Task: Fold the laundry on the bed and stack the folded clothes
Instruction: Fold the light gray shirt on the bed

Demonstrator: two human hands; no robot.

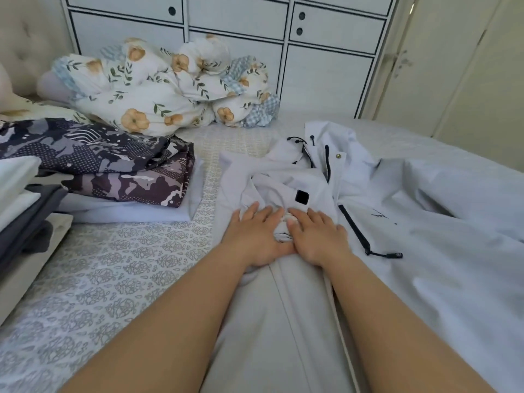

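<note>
White panelled cabinet doors [238,26] close off the far side of the room, and a bed [119,268] under a grey patterned cover fills the foreground. A pale hooded jacket [397,222] is spread across the bed's right half, its hood at the far end and its body running toward the near edge, so that the long axis lies near to far with a sleeve thrown out to the right. Both hands are laid flat on the jacket's left part, side by side and touching at the thumbs, the left hand [255,236] and the right hand [314,236] with fingers straight and nothing gripped, pressing the cloth down just near of a small black patch [301,197]. Most of the unfolded cloth lies to the right of the hands, nearer the right one, so the next fold is judged likely to bring that side in across the centre line. A black zip [355,231] is seen just right of the right hand. Folded clothes [122,177] are stacked at left, well apart from the jacket, with a second stack [19,199] at the frame's left edge. A bundled floral quilt [158,86] is heaped at the far side.
</note>
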